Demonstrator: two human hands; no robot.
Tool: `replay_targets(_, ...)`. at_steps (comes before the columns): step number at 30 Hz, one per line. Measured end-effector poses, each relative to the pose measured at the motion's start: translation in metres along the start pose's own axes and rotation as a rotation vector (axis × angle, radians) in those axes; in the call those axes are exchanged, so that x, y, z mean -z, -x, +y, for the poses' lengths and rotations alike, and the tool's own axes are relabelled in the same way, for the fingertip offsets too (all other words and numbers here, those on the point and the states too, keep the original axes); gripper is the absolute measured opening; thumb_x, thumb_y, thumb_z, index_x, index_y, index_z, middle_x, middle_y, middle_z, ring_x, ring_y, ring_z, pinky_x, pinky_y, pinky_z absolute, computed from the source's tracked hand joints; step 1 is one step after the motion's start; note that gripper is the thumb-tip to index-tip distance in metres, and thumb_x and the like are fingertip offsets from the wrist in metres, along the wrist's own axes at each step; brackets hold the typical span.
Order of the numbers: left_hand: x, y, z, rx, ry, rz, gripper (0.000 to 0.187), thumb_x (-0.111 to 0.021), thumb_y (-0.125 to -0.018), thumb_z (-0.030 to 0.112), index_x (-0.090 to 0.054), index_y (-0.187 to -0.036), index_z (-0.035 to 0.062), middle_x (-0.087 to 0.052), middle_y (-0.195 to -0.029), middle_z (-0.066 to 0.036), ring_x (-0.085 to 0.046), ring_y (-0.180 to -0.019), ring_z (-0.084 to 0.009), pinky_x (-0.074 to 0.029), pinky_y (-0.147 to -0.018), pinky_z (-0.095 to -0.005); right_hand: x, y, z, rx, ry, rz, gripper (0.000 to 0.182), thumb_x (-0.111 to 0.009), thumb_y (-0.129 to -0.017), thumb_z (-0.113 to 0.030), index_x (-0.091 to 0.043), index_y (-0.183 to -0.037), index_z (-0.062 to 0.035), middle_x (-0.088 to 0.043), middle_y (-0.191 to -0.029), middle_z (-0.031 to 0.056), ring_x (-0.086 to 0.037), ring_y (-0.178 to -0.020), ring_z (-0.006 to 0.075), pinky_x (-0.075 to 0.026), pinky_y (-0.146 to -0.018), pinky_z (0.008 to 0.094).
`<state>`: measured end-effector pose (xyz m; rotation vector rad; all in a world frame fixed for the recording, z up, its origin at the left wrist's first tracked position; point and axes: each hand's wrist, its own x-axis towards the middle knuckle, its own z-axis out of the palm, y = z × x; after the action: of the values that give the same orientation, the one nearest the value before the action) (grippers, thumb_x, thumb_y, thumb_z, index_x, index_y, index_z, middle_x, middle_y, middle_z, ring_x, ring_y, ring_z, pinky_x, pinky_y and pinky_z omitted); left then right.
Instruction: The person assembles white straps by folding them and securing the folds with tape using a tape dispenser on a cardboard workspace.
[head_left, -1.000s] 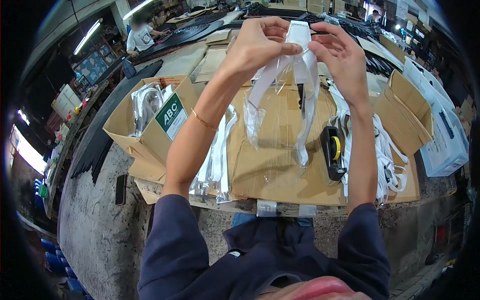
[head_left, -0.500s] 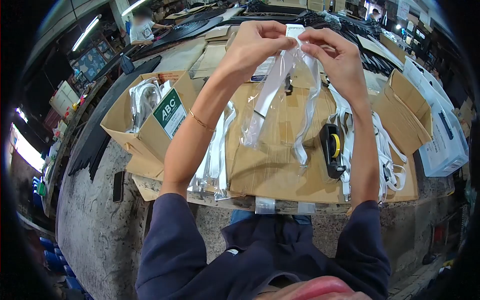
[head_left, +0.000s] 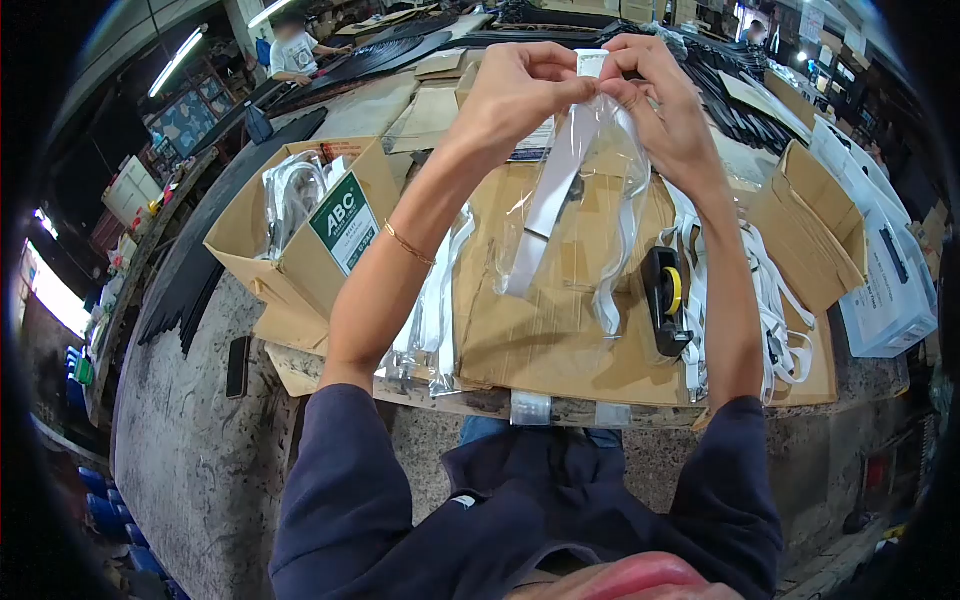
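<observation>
A white belt (head_left: 553,195) hangs folded in a clear plastic bag (head_left: 610,150), held up over the cardboard. My left hand (head_left: 525,95) pinches the top of the bag from the left, thumb and fingers closed. From the other side my right hand (head_left: 662,105) grips the same top edge, its thumb close to the left thumb. Between the fingertips a white tag or card end (head_left: 591,64) sticks up. One strap end dangles lower right inside the plastic. What exactly each fingertip presses on is partly hidden.
Flattened cardboard (head_left: 560,350) covers the table. A tape dispenser (head_left: 665,300) and loose white belts (head_left: 775,320) lie right, bagged belts (head_left: 435,310) left. An open box (head_left: 285,215) holds more. A phone (head_left: 238,367) lies far left. Another person (head_left: 295,55) stands behind.
My right hand has shifted slightly up and inward, nearer the left. The hanging belt and bag have swung a little to the right.
</observation>
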<state>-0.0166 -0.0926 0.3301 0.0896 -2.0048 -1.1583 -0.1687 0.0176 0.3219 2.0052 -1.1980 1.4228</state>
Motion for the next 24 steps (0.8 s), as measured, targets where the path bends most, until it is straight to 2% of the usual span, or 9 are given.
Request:
replay_targets(4,0.004,-0.003,-0.007,0.045,0.144,-0.06,0.021,-0.068,-0.082,0.008,-0.065,-0.1,-0.0026,-0.066,-0.085,-0.004,-0.059,-0.074,-0.0076,-0.046,-0.07,-0.0218,0.0,0.002,0.001,-0.004,-0.03,-0.007,0.014,-0.064,-0.087,-0.011,-0.06,-0.098,-0.0033,-0.056,-0.104,0.007,-0.056,-0.093,0.0195,-0.047,-0.078,0.03)
replay_targets(7,0.002,-0.002,-0.006,0.122,0.288,-0.115,0.02,-0.068,-0.084,0.007,-0.066,-0.102,-0.0014,-0.066,-0.087,-0.003,-0.058,-0.074,-0.0073,-0.046,-0.07,-0.0221,0.0,0.005,0.001,-0.114,-0.168,0.022,0.02,-0.068,-0.085,-0.013,-0.06,-0.101,-0.0041,-0.056,-0.102,0.003,-0.055,-0.092,0.0155,-0.047,-0.077,0.0281)
replay_targets(10,-0.001,-0.001,-0.006,0.154,0.434,-0.114,0.015,-0.073,-0.08,0.01,-0.067,-0.089,-0.0011,-0.064,-0.08,-0.003,-0.056,-0.068,-0.009,-0.046,-0.065,-0.0223,0.004,0.005,0.003,-0.191,-0.252,0.027,0.027,-0.07,-0.084,-0.013,-0.058,-0.107,-0.0057,-0.056,-0.099,0.0011,-0.054,-0.09,0.0118,-0.047,-0.076,0.0259)
replay_targets(12,-0.001,-0.001,-0.007,0.143,0.487,-0.162,0.017,-0.074,-0.08,0.01,-0.068,-0.091,-0.0011,-0.065,-0.081,-0.003,-0.057,-0.069,-0.0087,-0.046,-0.064,-0.0222,0.01,0.004,0.006,-0.315,-0.296,-0.076,0.041,-0.07,-0.083,-0.006,-0.05,-0.119,-0.0032,-0.054,-0.108,0.0038,-0.052,-0.099,0.01,-0.047,-0.083,0.0245)
replay_targets(16,-0.004,-0.001,-0.005,0.158,0.347,-0.172,0.021,-0.071,-0.082,0.007,-0.067,-0.102,0.0001,-0.066,-0.088,-0.002,-0.057,-0.074,-0.0069,-0.045,-0.069,-0.021,0.013,0.005,0.007,-0.231,-0.297,-0.105,0.041,-0.069,-0.086,-0.011,-0.05,-0.121,-0.0045,-0.055,-0.105,0.0041,-0.053,-0.097,0.0091,-0.047,-0.082,0.0221)
replay_targets(18,-0.004,-0.002,-0.007,0.086,0.352,-0.143,0.023,-0.072,-0.08,0.005,-0.067,-0.101,-0.0014,-0.067,-0.088,-0.004,-0.058,-0.074,-0.0078,-0.046,-0.068,-0.0218,0.013,0.007,0.002,-0.552,-0.753,-0.049,0.044,-0.069,-0.088,-0.021,-0.051,-0.122,-0.0013,-0.063,-0.104,0.0065,-0.056,-0.092,0.009,-0.045,-0.078,0.0217)
replay_targets(21,-0.001,-0.005,-0.01,0.052,0.262,-0.088,0.024,-0.074,-0.078,0.004,-0.066,-0.099,-0.0037,-0.068,-0.088,-0.007,-0.061,-0.077,-0.0097,-0.047,-0.068,-0.0232,0.011,0.011,0.003,-0.56,-0.722,-0.027,0.049,-0.068,-0.089,-0.025,-0.049,-0.127,-0.0012,-0.065,-0.104,0.0105,-0.058,-0.094,0.0099,-0.046,-0.078,0.0229)
replay_targets(22,-0.001,-0.004,-0.011,0.052,0.261,-0.084,0.024,-0.074,-0.078,0.004,-0.066,-0.099,-0.0037,-0.068,-0.088,-0.007,-0.061,-0.077,-0.0097,-0.047,-0.068,-0.0232,0.017,0.012,-0.001,-0.624,-0.541,-0.116,0.054,-0.072,-0.085,-0.022,-0.049,-0.128,0.001,-0.067,-0.101,0.0132,-0.061,-0.089,0.0117,-0.048,-0.077,0.0237)
replay_targets(24,-0.004,-0.002,-0.01,0.06,0.186,0.016,0.03,-0.077,-0.075,0.009,-0.066,-0.099,-0.0058,-0.068,-0.087,-0.007,-0.062,-0.078,-0.0109,-0.047,-0.067,-0.024,0.007,0.016,0.005,-0.605,-0.553,-0.095,0.054,-0.074,-0.082,-0.02,-0.051,-0.125,0.0028,-0.068,-0.099,0.0131,-0.063,-0.084,0.0122,-0.049,-0.076,0.0239)
